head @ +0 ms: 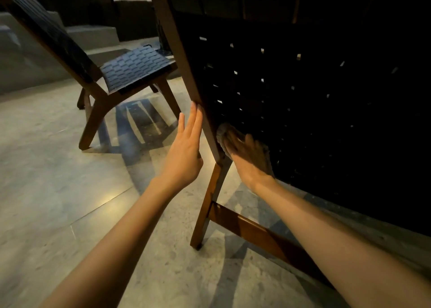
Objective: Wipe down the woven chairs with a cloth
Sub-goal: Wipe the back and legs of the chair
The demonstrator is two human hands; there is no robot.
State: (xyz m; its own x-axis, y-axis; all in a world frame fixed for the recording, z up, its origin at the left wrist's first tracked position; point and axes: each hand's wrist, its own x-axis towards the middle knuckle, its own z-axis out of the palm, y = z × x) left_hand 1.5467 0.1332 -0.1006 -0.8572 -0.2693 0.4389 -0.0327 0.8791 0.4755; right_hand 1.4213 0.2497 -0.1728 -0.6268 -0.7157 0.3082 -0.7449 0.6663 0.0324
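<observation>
Rear view of the near woven chair [303, 93], which fills the right half of the head view. Its back panel is a lattice of broad black straps, crossed over and under, with small pale gaps showing at the crossings; the upper straps wrap round a top rail. The panel is set in a reddish-brown wooden frame whose side rail [179, 58] runs diagonally down to a rear leg, joined low down by a wooden crossbar [251, 230]. The left hand [184, 151] is open, fingers straight and together, with its fingertips touching the outer face of the side rail. The right hand [249, 160] lies flat on a pale, nubby cloth [222, 132], fingers spread and fairly straight, and presses it against the weave at the panel's lower left corner, just inside the rail; the cloth shows beyond the fingertips and along the edge of the hand, and is somewhat blurred. A second woven chair [135, 67] of the same make stands well apart at upper left, side-on, its seat of grey-black straps catching the light. Both chairs stand on a polished speckled stone floor [58, 167]; grey steps [93, 34] rise behind.
</observation>
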